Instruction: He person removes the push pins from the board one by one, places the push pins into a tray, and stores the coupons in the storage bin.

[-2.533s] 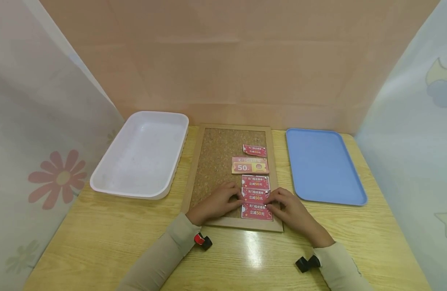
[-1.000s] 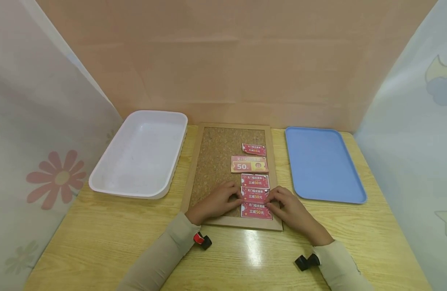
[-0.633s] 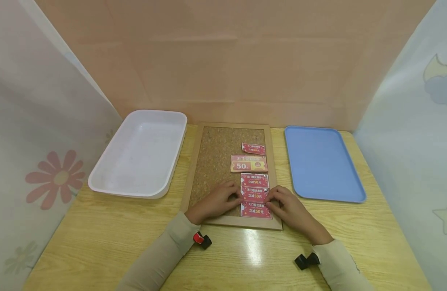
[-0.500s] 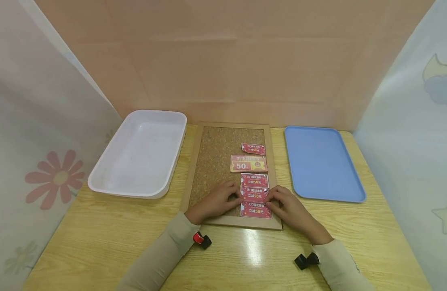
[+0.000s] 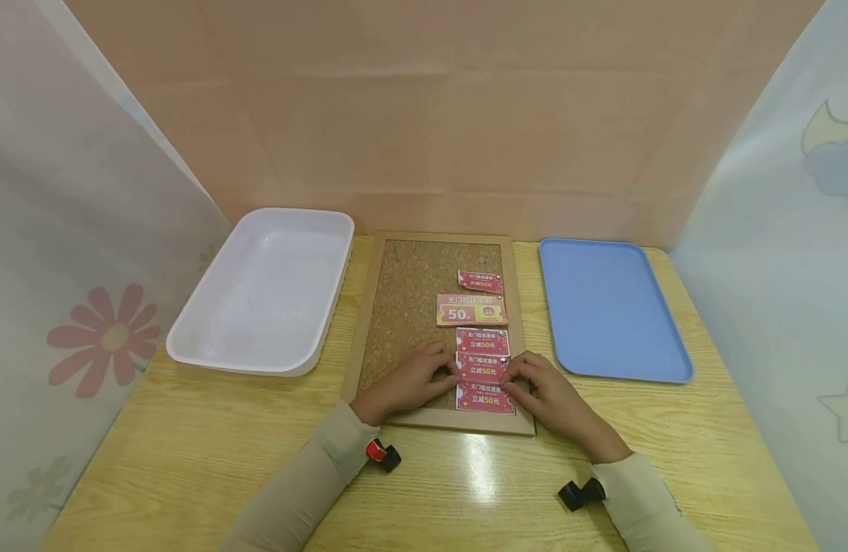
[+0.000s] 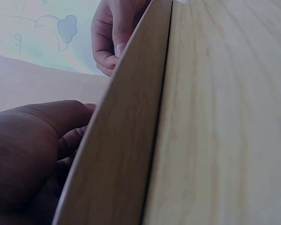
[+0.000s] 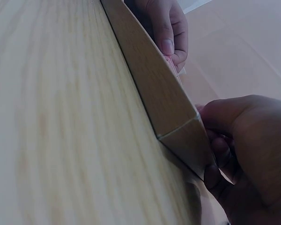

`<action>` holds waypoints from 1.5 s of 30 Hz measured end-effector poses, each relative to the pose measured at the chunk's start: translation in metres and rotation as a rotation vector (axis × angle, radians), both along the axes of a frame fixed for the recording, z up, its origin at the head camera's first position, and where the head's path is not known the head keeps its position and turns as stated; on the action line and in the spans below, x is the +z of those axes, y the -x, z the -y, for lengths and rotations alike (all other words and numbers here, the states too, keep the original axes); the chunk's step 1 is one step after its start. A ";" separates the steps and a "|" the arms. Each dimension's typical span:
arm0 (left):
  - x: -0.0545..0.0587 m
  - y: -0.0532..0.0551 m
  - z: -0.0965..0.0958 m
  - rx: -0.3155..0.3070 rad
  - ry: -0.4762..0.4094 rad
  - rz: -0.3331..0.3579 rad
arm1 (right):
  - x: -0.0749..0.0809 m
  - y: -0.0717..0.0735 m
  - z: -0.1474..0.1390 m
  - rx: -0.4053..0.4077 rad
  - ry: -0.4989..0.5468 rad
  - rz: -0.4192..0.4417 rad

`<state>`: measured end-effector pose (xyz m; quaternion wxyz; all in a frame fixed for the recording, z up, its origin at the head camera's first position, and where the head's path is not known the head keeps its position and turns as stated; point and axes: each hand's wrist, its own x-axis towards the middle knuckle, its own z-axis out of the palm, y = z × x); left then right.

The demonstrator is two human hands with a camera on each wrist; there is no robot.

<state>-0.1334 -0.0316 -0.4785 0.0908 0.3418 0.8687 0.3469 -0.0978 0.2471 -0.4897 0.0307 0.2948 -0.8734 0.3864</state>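
Observation:
The corkboard [image 5: 410, 307] lies framed on the table, with several red coupons pinned in a column on its right side. At the bottom is the lowest red coupon [image 5: 484, 399]. My left hand [image 5: 409, 381] pinches its upper left edge; the right wrist view shows the left thumb [image 7: 167, 45] against the pink paper. My right hand [image 5: 551, 395] has thumb and index finger together at the coupon's upper right corner, around what looks like a small pin [image 5: 503, 386], mostly hidden by the fingertips. Above lie the middle red coupon [image 5: 482, 369] and a larger yellow-and-red coupon [image 5: 471, 310].
A deep white tray [image 5: 258, 291] stands left of the board. A flat blue tray [image 5: 613, 307] lies to its right. The topmost coupon [image 5: 481, 281] curls up at its left end. Board frame [image 5: 465, 422] edges stand above the wooden table [image 5: 479, 491].
The view shifts very slightly. Both hands stay at the same two edges of the lowest coupon, with no visible movement of coupons or board.

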 end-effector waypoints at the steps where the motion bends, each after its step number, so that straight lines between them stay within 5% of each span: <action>1: 0.000 0.000 0.000 0.000 0.003 -0.001 | 0.000 0.000 0.000 0.001 0.000 -0.002; 45: -0.001 0.000 -0.001 0.032 0.027 0.031 | 0.001 0.000 -0.002 0.012 0.018 0.074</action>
